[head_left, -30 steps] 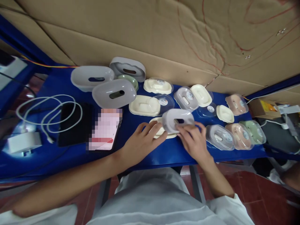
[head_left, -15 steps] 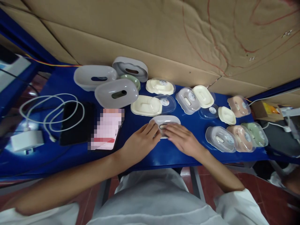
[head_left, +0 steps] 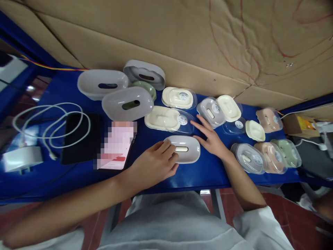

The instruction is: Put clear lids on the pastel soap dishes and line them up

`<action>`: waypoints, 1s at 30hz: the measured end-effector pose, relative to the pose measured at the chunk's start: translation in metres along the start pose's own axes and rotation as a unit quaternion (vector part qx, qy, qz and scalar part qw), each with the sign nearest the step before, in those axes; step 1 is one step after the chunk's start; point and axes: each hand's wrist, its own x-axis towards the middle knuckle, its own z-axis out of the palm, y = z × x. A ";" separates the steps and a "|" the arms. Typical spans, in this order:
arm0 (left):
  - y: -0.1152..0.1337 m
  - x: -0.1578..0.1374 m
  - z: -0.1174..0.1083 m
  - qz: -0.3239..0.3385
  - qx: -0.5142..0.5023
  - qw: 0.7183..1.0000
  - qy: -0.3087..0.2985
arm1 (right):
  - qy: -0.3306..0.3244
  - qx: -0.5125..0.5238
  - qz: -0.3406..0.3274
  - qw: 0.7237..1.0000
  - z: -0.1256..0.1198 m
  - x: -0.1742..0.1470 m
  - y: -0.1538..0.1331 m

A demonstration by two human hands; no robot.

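My left hand (head_left: 160, 159) is closed on the left edge of a grey oval soap dish (head_left: 194, 156), which lies on the blue table with a cream bar in its middle slot. Spread fingers of my right hand (head_left: 209, 137) reach over the table just behind the dish. Their tips are at the right edge of a clear plastic lid (head_left: 185, 127) with a round sticker; whether they touch it I cannot tell. That lid partly covers a cream tray (head_left: 153, 118).
Grey oval shells (head_left: 111, 106) stand at the back left. A phone (head_left: 121, 139), a white cable (head_left: 54, 135) and a charger (head_left: 23, 158) lie left. Lidded grey, pink and green dishes (head_left: 273, 159) sit right. Cardboard (head_left: 156, 41) walls the back.
My right hand has left the grey dish and moved up and right toward the clear lid, its fingers spreading. The dish's slot and cream bar now show. My left hand stays at the dish.
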 end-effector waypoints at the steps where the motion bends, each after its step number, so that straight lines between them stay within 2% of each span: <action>1: 0.000 0.000 -0.001 0.002 -0.005 1.000 -0.001 | -0.009 -0.011 0.000 1.000 0.001 0.000 -0.001; 5: -0.001 0.000 -0.002 -0.001 -0.022 1.000 0.004 | 0.039 -0.057 0.008 0.998 0.007 0.001 -0.003; 8: -0.002 0.001 -0.002 -0.005 -0.038 0.999 -0.005 | 0.069 -0.064 0.040 0.995 0.006 -0.003 -0.004; 11: -0.002 0.003 -0.001 -0.038 -0.064 0.997 0.014 | 0.084 -0.006 0.065 0.994 -0.006 -0.009 -0.002; 15: -0.003 0.006 0.001 -0.104 -0.073 0.989 0.082 | 0.049 0.106 0.036 0.992 -0.027 -0.019 -0.006; 17: -0.006 0.007 0.001 -0.125 -0.068 0.985 0.093 | 0.016 0.074 0.010 0.997 -0.030 -0.027 -0.013; 20: -0.010 0.006 0.003 -0.130 -0.067 0.987 0.070 | -0.009 -0.019 -0.039 0.999 -0.020 -0.044 -0.027; 25: -0.010 0.003 0.006 -0.116 -0.049 0.991 0.039 | 0.016 -0.138 -0.107 0.984 0.005 -0.060 -0.037; 30: -0.008 0.001 0.008 -0.115 -0.023 0.993 0.033 | 0.047 -0.179 -0.128 0.974 0.013 -0.060 -0.034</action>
